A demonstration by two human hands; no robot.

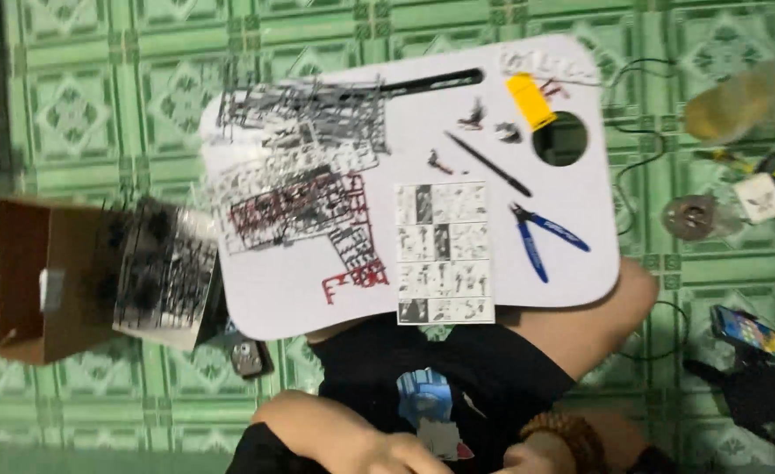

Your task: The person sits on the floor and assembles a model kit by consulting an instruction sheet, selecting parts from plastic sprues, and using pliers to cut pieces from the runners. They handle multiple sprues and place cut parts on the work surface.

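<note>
**Ana:** Green patterned floor tiles (89, 105) fill the view, and a small white table (581, 189) sits over the person's lap.

**Ben:** On that table, stacked model-kit part frames (304, 175) in black, grey and red cover the far-left half. A black-and-white instruction sheet (444, 252) lies at the table's near edge.

**Ana:** Blue-handled nippers (545, 235) rest just beside the sheet, a black pen-like tool (488, 164) beyond them, a yellow block (529, 100) near the table's round hole (560, 139).

**Ben:** Off the table's left edge, a brown cardboard box (32, 281) with more frames (164, 272) leaning on it.

**Ana:** And the hands? The left hand (396, 455) and right hand (528, 456), beaded bracelet on its wrist, sit low near the frame edge, well short of the table.

**Ben:** Cropped, both of them; I can't tell how open they are or whether they hold anything.
</note>
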